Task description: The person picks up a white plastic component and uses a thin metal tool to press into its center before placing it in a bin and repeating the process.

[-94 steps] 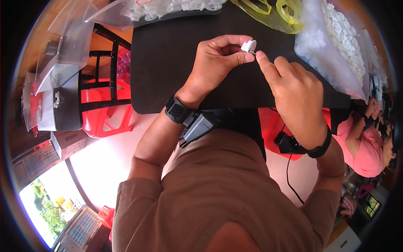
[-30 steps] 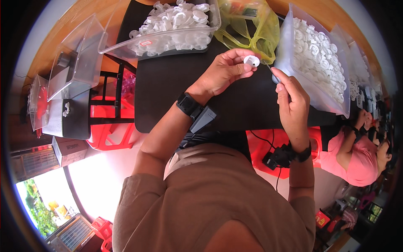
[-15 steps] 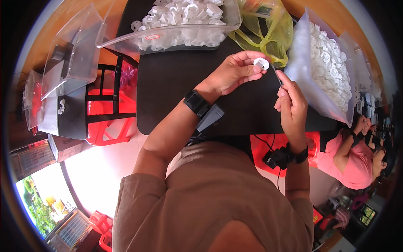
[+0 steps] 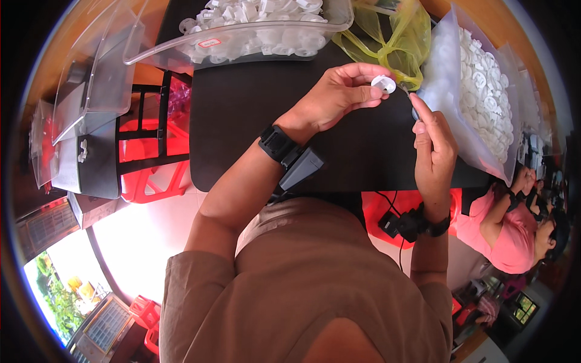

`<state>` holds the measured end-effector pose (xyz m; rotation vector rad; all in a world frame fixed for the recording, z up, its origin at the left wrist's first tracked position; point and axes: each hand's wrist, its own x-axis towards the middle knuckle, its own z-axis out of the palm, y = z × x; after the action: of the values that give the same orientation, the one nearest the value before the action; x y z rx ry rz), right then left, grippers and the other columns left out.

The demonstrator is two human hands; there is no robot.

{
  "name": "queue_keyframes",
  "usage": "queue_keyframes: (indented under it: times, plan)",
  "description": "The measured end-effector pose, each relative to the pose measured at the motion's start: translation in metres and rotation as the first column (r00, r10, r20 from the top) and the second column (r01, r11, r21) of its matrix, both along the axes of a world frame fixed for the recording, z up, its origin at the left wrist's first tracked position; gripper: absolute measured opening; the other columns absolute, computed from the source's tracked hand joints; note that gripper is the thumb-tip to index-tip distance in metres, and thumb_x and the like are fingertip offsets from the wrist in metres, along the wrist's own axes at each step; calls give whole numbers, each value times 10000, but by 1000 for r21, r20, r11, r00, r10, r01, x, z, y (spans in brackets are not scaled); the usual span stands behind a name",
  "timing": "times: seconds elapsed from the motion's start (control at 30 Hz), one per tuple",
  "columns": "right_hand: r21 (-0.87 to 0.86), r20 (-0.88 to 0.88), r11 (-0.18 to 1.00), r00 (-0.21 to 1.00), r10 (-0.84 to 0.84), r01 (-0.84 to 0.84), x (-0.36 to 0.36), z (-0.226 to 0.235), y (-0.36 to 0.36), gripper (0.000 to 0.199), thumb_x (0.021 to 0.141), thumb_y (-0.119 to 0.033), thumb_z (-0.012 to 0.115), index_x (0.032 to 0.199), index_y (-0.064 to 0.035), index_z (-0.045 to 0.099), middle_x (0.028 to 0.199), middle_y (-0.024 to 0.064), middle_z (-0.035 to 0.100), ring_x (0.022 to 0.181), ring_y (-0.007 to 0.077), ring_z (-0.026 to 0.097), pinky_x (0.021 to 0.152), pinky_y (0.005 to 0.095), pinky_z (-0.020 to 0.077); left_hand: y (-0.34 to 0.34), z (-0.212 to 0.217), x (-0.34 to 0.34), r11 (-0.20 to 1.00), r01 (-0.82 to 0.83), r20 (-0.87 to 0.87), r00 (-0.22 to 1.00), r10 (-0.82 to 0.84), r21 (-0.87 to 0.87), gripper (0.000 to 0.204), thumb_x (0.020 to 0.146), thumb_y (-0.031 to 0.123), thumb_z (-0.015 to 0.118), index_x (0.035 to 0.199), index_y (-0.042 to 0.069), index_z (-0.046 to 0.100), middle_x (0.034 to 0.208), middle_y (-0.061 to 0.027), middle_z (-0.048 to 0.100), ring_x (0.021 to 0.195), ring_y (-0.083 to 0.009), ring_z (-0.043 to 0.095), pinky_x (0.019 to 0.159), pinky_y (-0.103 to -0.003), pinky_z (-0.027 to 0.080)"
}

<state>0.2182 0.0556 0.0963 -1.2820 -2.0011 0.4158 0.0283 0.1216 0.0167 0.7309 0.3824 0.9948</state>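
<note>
pinching a round white part [image 4: 383, 83]; dark hole [image 4: 385, 89] showing

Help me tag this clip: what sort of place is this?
Probably a small assembly workshop: a clear bin and a frosted bin, both holding white plastic parts, and another person nearby.

Two sets of fingers: the left fingers [image 4: 362, 94] hold one white part [image 4: 384, 84], the right fingers [image 4: 425, 107] one thin tool [image 4: 407, 92]. One black worktop [image 4: 254, 103] is before them. Nearest are two bins of such parts, the left bin [image 4: 342, 18] at twelve o'clock and the right bin [image 4: 440, 78] at two (their heaps are too jumbled to count). One yellow bag [image 4: 402, 51] is at one o'clock. Two black bands [image 4: 278, 145], one per wrist. Red stools [image 4: 145, 179] show in three places: nine, four and half past seven. At half past three, one person in pink [image 4: 505, 233].
</note>
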Motion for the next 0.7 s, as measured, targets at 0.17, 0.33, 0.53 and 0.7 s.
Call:
queue_keyframes:
  times: [0.17, 0.33, 0.53, 0.7]
  plan:
    - [-119, -78, 992, 996, -51, 41, -1, -3, -1, 384, 886, 69, 489, 1219, -68, 621, 747, 62, 462, 625, 143, 448, 589, 257, 390, -1, 2, 1, 1000, -13, -40, 999, 12, -23, 331, 890, -1, 611, 1212, 70, 592, 1217, -74, 609, 1004, -149, 632, 882, -253, 535]
    - [-90, -8, 996, 1000, -20, 19, 8, -11, 2, 356, 935, 15, 462, 1248, -72, 608, 783, 11, 480, 575, 65, 404, 517, 217, 352, -1, 2, 2, 999, -32, -83, 996, 29, -34, 339, 888, 9, 619, 1220, 67, 582, 1192, -69, 623, 999, -152, 637, 876, -252, 536]
    - [-50, 26, 998, 999, -36, 38, 6, -5, 3, 426, 840, 122, 500, 1189, -79, 641, 729, 82, 492, 608, 160, 496, 574, 267, 427, 0, -2, 4, 999, -16, -96, 995, 13, -34, 349, 885, 30, 635, 1227, 56, 570, 1169, -74, 627, 1001, -155, 637, 883, -255, 533]
    - [-32, 65, 999, 998, -23, 25, 5, -2, 2, 405, 845, 100, 520, 1185, -85, 641, 715, 102, 493, 582, 193, 500, 561, 284, 431, 1, -4, 4, 1000, -5, -85, 996, 3, -24, 347, 885, 42, 640, 1224, 53, 566, 1175, -76, 624, 1015, -160, 634, 898, -270, 530]
